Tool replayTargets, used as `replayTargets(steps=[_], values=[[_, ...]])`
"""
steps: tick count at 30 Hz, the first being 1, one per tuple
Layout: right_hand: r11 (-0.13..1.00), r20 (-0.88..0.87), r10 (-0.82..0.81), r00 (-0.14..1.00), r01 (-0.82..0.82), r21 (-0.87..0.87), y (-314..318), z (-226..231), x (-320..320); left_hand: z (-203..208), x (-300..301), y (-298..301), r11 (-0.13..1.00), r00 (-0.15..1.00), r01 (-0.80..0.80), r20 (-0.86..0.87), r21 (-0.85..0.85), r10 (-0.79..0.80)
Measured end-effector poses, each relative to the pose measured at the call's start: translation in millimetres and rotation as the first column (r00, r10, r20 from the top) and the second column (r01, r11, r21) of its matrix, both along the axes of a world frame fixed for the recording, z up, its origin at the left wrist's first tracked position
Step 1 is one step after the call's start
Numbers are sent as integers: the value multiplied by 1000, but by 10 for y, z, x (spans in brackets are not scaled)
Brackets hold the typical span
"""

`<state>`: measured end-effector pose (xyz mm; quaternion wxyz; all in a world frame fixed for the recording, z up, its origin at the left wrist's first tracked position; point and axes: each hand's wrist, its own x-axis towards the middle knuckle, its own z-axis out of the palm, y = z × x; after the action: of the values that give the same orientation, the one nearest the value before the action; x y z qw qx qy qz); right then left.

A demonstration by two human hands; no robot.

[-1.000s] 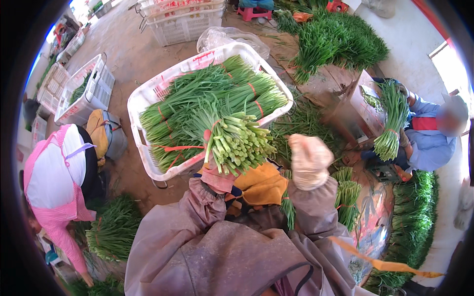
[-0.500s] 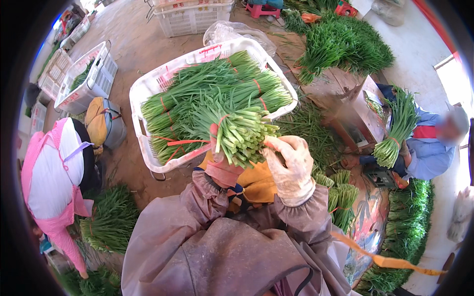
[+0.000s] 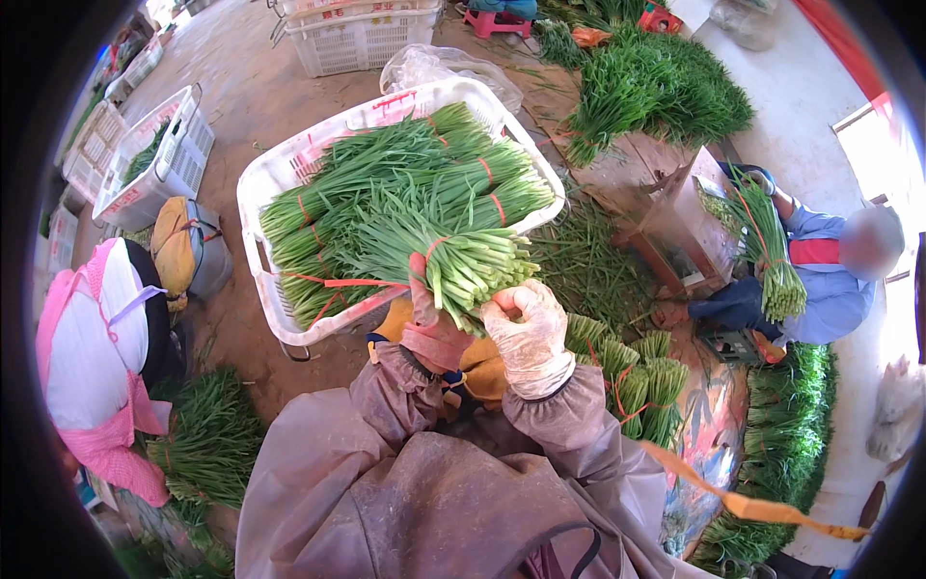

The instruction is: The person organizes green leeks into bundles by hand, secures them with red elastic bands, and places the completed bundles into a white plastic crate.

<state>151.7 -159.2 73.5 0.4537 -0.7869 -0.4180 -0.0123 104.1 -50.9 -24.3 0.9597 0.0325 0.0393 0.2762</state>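
A bundle of green garlic chives (image 3: 473,273), banded with a red tie (image 3: 435,245), rests in my gloved left hand (image 3: 436,333). Its pale cut ends point right, while the leaves fan out to the left over a white plastic crate (image 3: 253,222). Below the cut ends is my right hand (image 3: 529,333) in a stained whitish glove, thumb and forefinger pinched by the lower stems. Whatever sits between those fingertips is hidden. More tied chive bundles (image 3: 395,164) fill the crate, and a loose red strip (image 3: 362,283) trails across its near side.
Several tied bundles (image 3: 646,386) stand by my right forearm. Chives are heaped (image 3: 656,92) at the far right. A seated person (image 3: 830,280) holds a bundle beside a wooden box (image 3: 690,232). Another person in pink (image 3: 106,357) bends at left. White crates (image 3: 362,43) are stacked behind.
My right hand has moved left and down, from the cut ends to the bundle's lower edge. The seated person's bundle has tipped to a different angle. My left hand keeps its hold.
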Motion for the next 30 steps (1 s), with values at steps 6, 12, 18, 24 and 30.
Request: replayTargets(steps=[6, 12, 18, 24, 30], values=[[933, -385, 360, 850, -338, 127, -449, 565, 301, 165, -68, 126, 996, 999, 39, -26, 80, -37], [981, 140, 176, 974, -163, -101, -266, 601, 199, 100, -94, 116, 999, 999, 33, -17, 2, -33], [946, 355, 62, 933, 58, -318, -30, 66, -71, -16, -26, 31, 997, 998, -67, 17, 34, 66], [948, 278, -74, 958, 154, -280, -42, -283, -88, -344, -11, -38, 989, 990, -136, -52, -49, 134], [993, -84, -118, 989, 118, -6, -103, -524, -107, -169, -64, -133, 997, 996, -80, -36, 16, 81]])
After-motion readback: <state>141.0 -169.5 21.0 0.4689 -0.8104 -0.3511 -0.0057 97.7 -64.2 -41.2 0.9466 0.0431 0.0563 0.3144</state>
